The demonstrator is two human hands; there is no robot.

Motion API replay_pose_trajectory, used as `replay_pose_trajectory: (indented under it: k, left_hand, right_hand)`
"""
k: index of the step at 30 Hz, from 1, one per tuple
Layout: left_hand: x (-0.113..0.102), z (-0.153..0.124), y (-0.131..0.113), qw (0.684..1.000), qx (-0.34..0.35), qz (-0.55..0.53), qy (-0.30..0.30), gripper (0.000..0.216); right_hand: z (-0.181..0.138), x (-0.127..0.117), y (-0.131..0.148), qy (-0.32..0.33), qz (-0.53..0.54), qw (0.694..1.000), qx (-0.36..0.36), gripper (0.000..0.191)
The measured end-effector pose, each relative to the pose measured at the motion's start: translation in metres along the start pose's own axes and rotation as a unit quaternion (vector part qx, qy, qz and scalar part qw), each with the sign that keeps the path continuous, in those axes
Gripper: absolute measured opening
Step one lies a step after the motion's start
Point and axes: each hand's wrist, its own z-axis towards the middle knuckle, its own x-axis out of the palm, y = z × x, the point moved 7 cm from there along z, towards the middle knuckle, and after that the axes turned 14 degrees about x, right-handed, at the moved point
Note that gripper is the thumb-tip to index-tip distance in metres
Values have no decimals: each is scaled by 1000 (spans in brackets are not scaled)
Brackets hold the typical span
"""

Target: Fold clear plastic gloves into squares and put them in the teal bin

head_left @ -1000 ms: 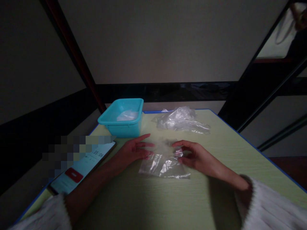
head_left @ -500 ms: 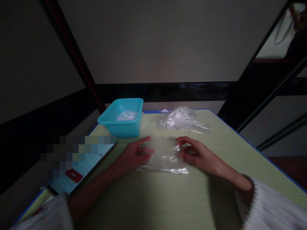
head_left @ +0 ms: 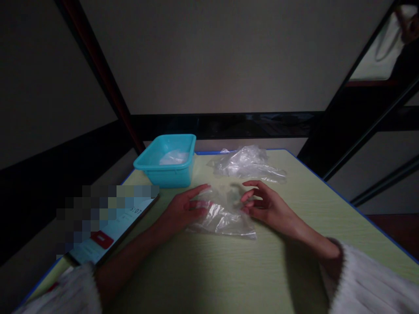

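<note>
A clear plastic bag (head_left: 222, 220) lies wrinkled on the table between my two hands. My left hand (head_left: 183, 210) holds its left side, the thumb on top and a finger showing through the film. On the other side, my right hand (head_left: 266, 205) is open with curved fingers spread apart. Its thumb tip is close to the bag's right edge; whether they touch I cannot tell. Behind the hands, a second crumpled clear plastic bag (head_left: 245, 163) rests near the table's far edge.
A turquoise plastic basket (head_left: 168, 175) stands at the back left with whitish, see-through material (head_left: 174, 157) inside. A phone (head_left: 126, 222) with a lit screen lies left of my left forearm. The pale table (head_left: 229, 274) has a blue edge, with a wall panel behind it.
The right hand has let go of the bag and its fingers have spread. The bag's upper right part has folded over toward the left. My left hand has barely moved.
</note>
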Motion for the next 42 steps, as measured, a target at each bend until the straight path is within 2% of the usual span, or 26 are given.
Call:
replay_pose_trajectory:
  k: [3, 6, 8, 11, 13, 15, 16, 18, 20, 22, 24, 25, 27, 28, 29, 31, 32, 33, 34, 35, 36, 38, 39, 42]
  left_hand:
    - [-2, 2, -6, 998, 37, -41, -11, 60]
    - [-2, 3, -8, 993, 53, -100, -11, 53]
    - [0, 3, -10, 986, 58, -153, 4, 55]
    - [6, -3, -15, 971, 60, -223, 64, 63]
    - [15, -11, -22, 953, 47, -258, 150, 67]
    - [28, -25, -30, 922, 11, -269, 277, 70]
    - [35, -33, -33, 902, -16, -252, 350, 73]
    - [42, -49, -35, 860, -61, -180, 474, 82]
    - [44, -59, -35, 824, -93, -118, 546, 81]
    - [43, -58, -32, 829, -107, -95, 541, 76]
    - [41, -51, -30, 865, -104, -95, 481, 64]
    - [39, -47, -30, 886, -95, -97, 443, 57]
    - [37, -42, -32, 913, -82, -107, 385, 46]
    - [39, -44, -33, 909, -95, -113, 389, 45]
    - [42, -49, -33, 896, -119, -118, 411, 47]
    - [51, -62, -35, 845, -158, -107, 499, 52]
    - [53, -62, -35, 844, -147, -94, 508, 52]
    - [54, -58, -35, 858, -120, -70, 495, 50]
    - [53, -48, -35, 894, -71, -44, 441, 45]
    - [47, -35, -36, 933, -3, -8, 359, 40]
    - [40, -27, -37, 954, 68, 62, 286, 35]
    - [39, -23, -36, 925, 179, 230, 245, 41]
    - [43, -26, -32, 894, 214, 291, 265, 48]
    - [51, -33, -17, 814, 240, 405, 340, 65]
  right_hand:
    - [0, 0, 4, 2, 39, 999, -16, 53]
    - [-3, 3, 11, 32, 84, 995, -45, 57]
    - [-7, 6, 18, 73, 102, 990, -71, 60]
    - [-21, 14, 30, 158, 80, 978, -106, 62]
    - [-34, 23, 35, 245, 28, 964, -101, 57]
    - [-47, 34, 34, 344, -30, 936, -70, 50]
    - [-51, 37, 32, 372, -53, 925, -57, 44]
    - [-49, 36, 30, 361, -86, 927, -49, 25]
    - [-36, 28, 29, 263, -122, 954, -71, 7]
    - [-25, 16, 30, 127, -181, 968, -119, 9]
    - [-20, 12, 32, 37, -254, 951, -170, 14]
    - [-20, 13, 31, 17, -290, 938, -191, 17]
    - [-20, 19, 29, 11, -346, 913, -217, 21]
    - [-21, 22, 27, 16, -368, 903, -223, 23]
    - [-21, 25, 25, 21, -389, 893, -226, 25]
    - [-21, 29, 20, 29, -428, 874, -227, 35]
    - [-21, 31, 18, 31, -448, 865, -226, 41]
    - [-21, 32, 15, 33, -466, 855, -225, 47]
    - [-20, 32, 12, 33, -482, 847, -222, 51]
    - [-19, 32, 9, 32, -497, 839, -219, 54]
    - [-18, 31, 7, 29, -510, 833, -215, 55]
    - [-16, 29, 3, 18, -528, 823, -208, 54]
    - [-15, 28, 3, 9, -534, 820, -207, 53]
    - [-14, 24, 4, -29, -536, 817, -211, 51]
